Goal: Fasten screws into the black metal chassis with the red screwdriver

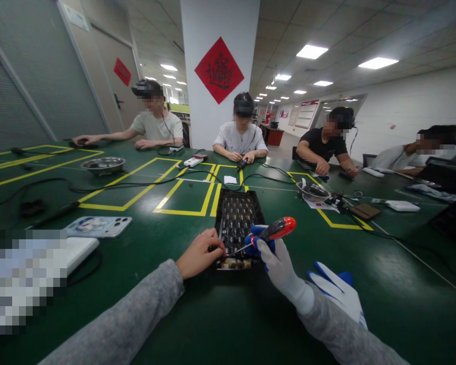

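A black rectangular casing, open on top, lies before me, with rows of small dark round parts inside and brownish components along its near edge. My left hand is bare, its fingers curled and gripping the casing's near left side. In a white and blue work glove, my right hand grips a screwdriver with a red and black handle. The screwdriver's shaft slants down left into the near part of the casing, close to my left fingertips. Those fingertips partly hide the screwdriver's tip.
A second glove lies right of my right forearm. On the left are a phone and a white box-like object. A metal bowl, another filled bowl and a black cable are farther off. Several people sit across the table.
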